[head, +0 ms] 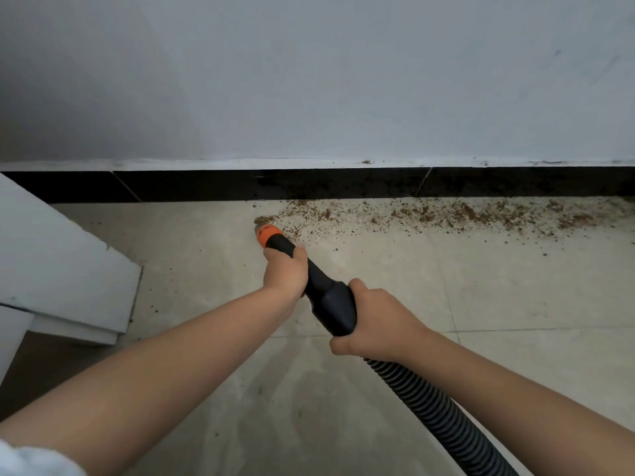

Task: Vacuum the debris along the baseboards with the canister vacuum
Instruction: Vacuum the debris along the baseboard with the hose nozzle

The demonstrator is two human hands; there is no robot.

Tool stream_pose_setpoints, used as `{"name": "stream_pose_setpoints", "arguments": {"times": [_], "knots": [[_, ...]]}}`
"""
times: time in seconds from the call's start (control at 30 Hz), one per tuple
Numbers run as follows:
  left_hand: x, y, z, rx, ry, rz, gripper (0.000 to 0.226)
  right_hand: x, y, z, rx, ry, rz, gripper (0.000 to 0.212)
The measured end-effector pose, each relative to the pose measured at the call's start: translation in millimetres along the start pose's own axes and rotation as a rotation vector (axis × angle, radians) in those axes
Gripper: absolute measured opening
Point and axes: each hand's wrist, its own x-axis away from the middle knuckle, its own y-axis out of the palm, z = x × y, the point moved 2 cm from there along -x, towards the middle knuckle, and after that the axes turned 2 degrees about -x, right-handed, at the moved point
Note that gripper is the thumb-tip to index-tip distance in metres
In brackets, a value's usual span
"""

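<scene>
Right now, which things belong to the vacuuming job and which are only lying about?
Job: black vacuum nozzle with orange tip; ribbed black hose; brown crumbly debris; black baseboard; left hand; right hand.
Lying about: white flat boards.

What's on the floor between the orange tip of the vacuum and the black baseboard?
In the head view, brown debris lies between the orange tip and the baseboard, trailing off to the right.

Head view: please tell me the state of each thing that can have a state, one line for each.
Left hand: grips the nozzle near its tip.
Right hand: grips the black cuff where the hose joins.
Orange-tipped nozzle: at the left end of the debris.
Debris: brown crumbs spread along the black baseboard.
Ribbed hose: trails back to the lower right.
</scene>
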Motion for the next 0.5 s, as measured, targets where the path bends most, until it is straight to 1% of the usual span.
{"name": "stream_pose_setpoints", "arguments": {"times": [0.23, 0.5], "knots": [[-19, -12, 9, -0.028, 0.015, -0.001, 0.062, -24, 7, -8, -0.057, 0.012, 0.005, 0.050], [-41, -16, 24, -0.048, 0.046, -0.018, 0.062, -47, 11, -12, -0.117, 0.063, 0.059, 0.052]]}}
